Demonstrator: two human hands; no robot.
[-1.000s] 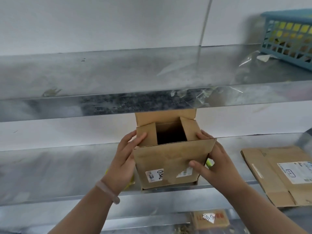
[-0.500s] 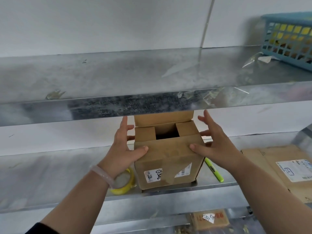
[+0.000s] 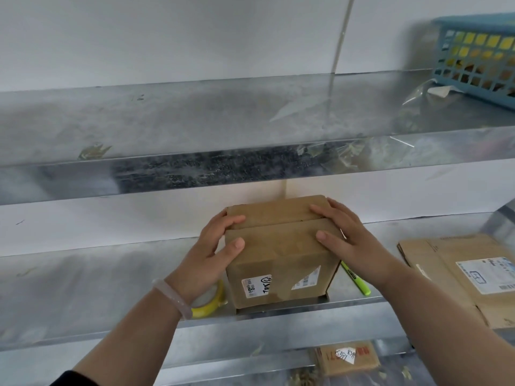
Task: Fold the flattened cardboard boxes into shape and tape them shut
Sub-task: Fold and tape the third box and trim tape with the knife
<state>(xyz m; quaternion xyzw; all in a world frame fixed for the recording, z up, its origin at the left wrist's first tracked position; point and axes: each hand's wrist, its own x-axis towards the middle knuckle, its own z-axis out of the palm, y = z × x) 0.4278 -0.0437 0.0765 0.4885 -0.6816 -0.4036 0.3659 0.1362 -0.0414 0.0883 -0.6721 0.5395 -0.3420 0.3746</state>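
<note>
Pinning cardboard box (image 3: 278,260) flaps down (on a shelf (image 3: 83,288)): left hand (image 3: 211,252) gripping its edge, right hand (image 3: 351,240) flat-fingered.

Galvanised metal middle shelf (image 3: 83,288), dull grey, scuffed. Green highlighter (image 3: 356,280) flat on middle shelf, close to its front edge, tip angled toward that edge. Upper metal shelf (image 3: 167,121) directly above middle shelf, clear tape scraps (image 3: 334,151) stuck along its front lip. Blue plastic basket (image 3: 479,57) above middle shelf, far right, on the upper one; crumpled clear film (image 3: 418,93) just beside it. White wall (image 3: 167,37) behind middle shelf. Small brown packet (image 3: 348,358) with red print and handwritten white label below middle shelf, dry debris (image 3: 303,378) near it.
</note>
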